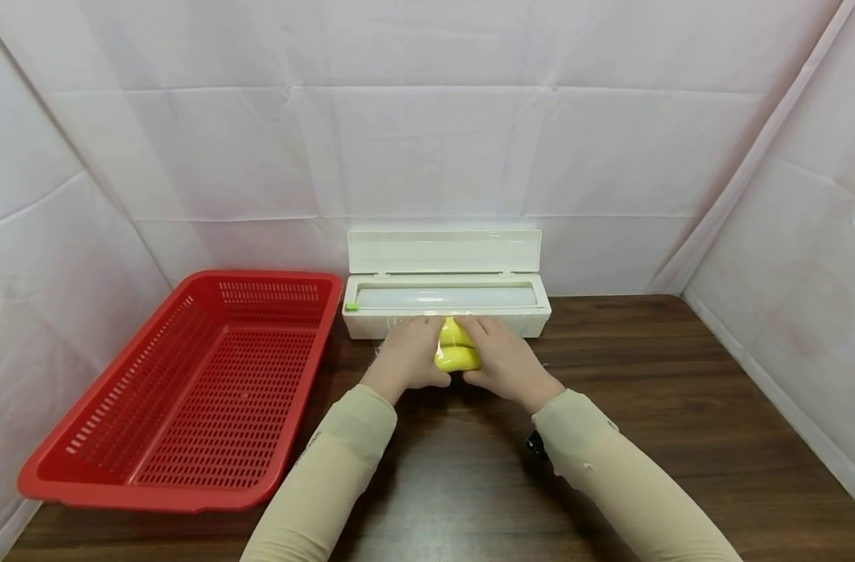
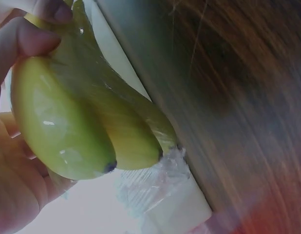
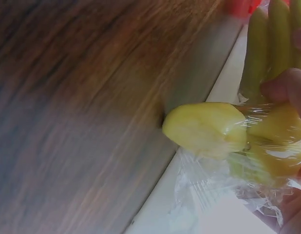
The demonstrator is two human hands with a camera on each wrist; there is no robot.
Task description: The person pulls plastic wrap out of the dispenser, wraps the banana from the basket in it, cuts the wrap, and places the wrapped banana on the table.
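Note:
A bunch of yellow bananas is held between both hands in front of a white cling film dispenser. My left hand grips its left side, with thumb and fingers curled round the fruit. From the other side my right hand holds it likewise. In the left wrist view, shiny film lies tight over the bananas, whose dark tips point away from that hand. Loose crumpled cling film hangs around the bananas in the right wrist view.
The dispenser's lid stands up, showing the film roll inside and a green slider at the left end. A red perforated basket stands on the left of the dark wooden table. White cloth walls surround it.

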